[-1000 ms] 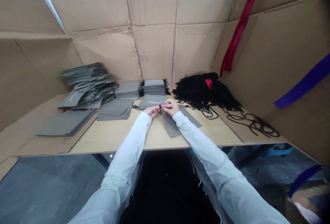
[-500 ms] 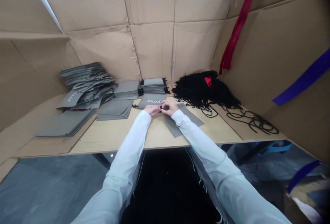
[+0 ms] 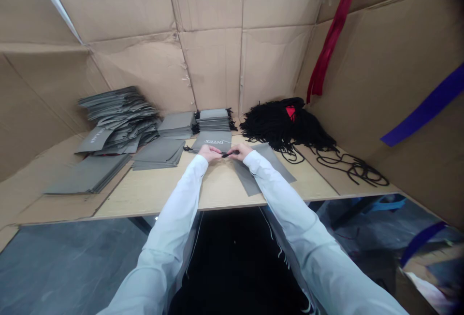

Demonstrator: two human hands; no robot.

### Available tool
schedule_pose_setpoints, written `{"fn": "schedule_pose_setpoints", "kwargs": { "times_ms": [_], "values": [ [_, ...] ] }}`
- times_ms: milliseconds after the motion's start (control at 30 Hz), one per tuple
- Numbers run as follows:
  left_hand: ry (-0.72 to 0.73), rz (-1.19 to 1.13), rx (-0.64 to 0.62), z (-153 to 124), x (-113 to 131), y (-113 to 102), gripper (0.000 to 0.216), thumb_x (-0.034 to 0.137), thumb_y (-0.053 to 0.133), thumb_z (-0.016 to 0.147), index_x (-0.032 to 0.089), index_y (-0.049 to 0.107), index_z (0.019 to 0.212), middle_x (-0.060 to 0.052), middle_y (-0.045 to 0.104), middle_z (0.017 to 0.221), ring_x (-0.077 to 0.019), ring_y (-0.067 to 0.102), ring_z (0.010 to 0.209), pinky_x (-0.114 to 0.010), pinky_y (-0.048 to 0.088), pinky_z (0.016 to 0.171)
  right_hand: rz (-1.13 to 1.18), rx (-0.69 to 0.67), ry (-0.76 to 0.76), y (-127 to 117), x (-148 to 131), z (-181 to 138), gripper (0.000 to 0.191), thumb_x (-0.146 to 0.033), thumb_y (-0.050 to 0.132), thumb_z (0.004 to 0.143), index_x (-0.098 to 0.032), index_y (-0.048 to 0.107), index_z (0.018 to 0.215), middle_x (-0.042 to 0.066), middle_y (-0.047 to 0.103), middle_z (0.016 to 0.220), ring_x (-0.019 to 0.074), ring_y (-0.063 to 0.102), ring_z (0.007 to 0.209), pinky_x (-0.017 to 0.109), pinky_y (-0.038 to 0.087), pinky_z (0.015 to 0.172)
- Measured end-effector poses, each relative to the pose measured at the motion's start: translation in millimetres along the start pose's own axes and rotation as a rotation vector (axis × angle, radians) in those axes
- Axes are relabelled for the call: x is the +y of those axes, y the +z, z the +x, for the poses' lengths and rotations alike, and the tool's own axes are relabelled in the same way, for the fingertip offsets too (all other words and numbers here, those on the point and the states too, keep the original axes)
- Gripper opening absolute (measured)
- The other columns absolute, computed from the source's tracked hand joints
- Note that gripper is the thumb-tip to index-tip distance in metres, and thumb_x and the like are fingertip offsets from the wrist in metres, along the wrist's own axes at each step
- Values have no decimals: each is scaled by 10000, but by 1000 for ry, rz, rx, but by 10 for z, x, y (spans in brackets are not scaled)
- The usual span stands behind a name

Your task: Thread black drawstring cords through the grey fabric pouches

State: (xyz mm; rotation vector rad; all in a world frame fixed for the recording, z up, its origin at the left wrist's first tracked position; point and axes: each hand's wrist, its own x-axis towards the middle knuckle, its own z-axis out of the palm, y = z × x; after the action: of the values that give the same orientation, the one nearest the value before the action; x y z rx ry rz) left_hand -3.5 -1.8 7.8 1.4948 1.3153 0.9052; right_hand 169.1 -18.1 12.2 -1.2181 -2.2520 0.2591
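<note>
Black cord (image 3: 226,153) runs short and taut between the 2 hands, just above the counter (image 3: 159,192). The left hand (image 3: 209,152) pinches 1 end with its fingers closed on it, and the right hand (image 3: 239,151) grips the other end the same way. 0.5 s ago the hands were pressed knuckle to knuckle over the cord; now they have drawn apart and a stretch of it shows between them.

Under the right wrist and forearm lies a flat grey bag (image 3: 270,167), a little further right than 1 s ago. Whether the cord is threaded through it I cannot tell.

Just beyond the hands lies a lettered bag (image 3: 213,139), and behind it a small stack (image 3: 214,120) with black ends sticking out at its sides. Left of the left hand are more stacks of grey bags (image 3: 119,117), 1 of them tall and slumped. Right of the right hand rests a heap of black cords (image 3: 286,124) with a red scrap (image 3: 290,112) in it, and loose cords (image 3: 353,171) trail further right. Cardboard walls (image 3: 213,64) stand all around, with a red strip (image 3: 328,44) and a blue strip (image 3: 427,112) on the right one.
</note>
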Motion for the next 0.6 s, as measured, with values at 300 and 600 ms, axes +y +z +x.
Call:
{"fn": "schedule_pose_setpoints", "kwargs": {
  "times_ms": [300, 600],
  "values": [
    [19, -261, 2, -180, 170, -7, 120, 48, 634, 496, 98, 575, 588, -12, 572, 498, -81, 523, 476, -196, 428, 528, -10, 89, -2, 53, 22, -1, 158, -240, 529, 688, -198, 657, 771, 18, 646, 770, 146, 567, 723, 235, 392, 662],
    [-189, -325, -253, -184, 173, 8, 178, 220, 656, 575, 77, 592, 659, -81, 606, 614, -110, 561, 542, -215, 436, 542, -6, 112, 55, 11, -34, -13, 172, -226, 522, 683, -155, 656, 765, 37, 642, 738, 145, 554, 677, 238, 383, 628]
  ]
}}
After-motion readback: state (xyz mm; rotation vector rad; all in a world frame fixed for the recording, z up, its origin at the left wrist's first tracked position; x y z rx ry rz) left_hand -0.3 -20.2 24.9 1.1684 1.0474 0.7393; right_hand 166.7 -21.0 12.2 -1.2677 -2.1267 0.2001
